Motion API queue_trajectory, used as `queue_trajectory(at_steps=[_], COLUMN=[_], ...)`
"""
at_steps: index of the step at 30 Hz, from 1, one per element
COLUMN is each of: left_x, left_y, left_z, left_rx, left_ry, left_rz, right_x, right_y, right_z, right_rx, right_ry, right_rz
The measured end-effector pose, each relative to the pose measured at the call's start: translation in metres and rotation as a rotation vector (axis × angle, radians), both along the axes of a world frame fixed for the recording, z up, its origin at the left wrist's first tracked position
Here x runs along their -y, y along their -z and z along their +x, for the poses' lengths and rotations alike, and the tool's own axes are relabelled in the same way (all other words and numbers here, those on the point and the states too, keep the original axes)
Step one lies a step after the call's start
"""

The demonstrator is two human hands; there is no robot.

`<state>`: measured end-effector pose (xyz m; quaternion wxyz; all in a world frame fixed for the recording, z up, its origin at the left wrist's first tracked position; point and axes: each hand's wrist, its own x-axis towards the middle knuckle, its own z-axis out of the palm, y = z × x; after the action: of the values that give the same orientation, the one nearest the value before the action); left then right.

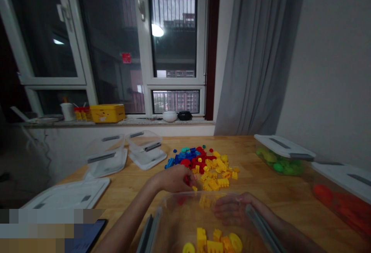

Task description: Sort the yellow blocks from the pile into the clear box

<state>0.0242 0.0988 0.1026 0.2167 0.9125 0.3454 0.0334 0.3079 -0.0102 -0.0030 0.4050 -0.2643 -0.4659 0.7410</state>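
Note:
My left hand (174, 178) hangs over the front edge of a loose pile of plastic building bricks (203, 164), its fingers pinching a small red brick (187, 180). The pile is mostly yellow, red and blue. Nearer to me stands a transparent plastic box (185, 216) holding several yellow bricks (211, 241). My right hand (232, 209) shows through that box's wall, fingers loosely spread, holding nothing I can see.
The wooden table (139, 183) also bears a transparent box of green pieces (282, 160), one of red-orange pieces (339, 202), and two transparent boxes (106, 152) at back left. White lids and a phone (87, 237) lie at front left.

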Motion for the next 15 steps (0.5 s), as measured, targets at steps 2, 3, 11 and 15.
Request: queue_trajectory(at_steps=[2, 3, 11, 15], left_x=[0.005, 0.007, 0.021, 0.033], left_y=[-0.007, -0.011, -0.03, -0.041], left_z=[0.0, -0.001, -0.001, 0.0], left_rx=[0.011, 0.019, 0.102, 0.119], left_ry=[-0.017, -0.025, -0.011, -0.001], left_rz=[0.001, 0.004, 0.023, 0.052], right_x=[0.001, 0.001, 0.002, 0.003], right_y=[-0.001, -0.001, -0.005, -0.005], right_z=[-0.001, -0.001, -0.002, -0.001], right_rx=[0.001, 0.002, 0.018, 0.035], right_ry=[0.008, 0.005, 0.004, 0.004], right_rz=[-0.001, -0.004, -0.006, -0.001])
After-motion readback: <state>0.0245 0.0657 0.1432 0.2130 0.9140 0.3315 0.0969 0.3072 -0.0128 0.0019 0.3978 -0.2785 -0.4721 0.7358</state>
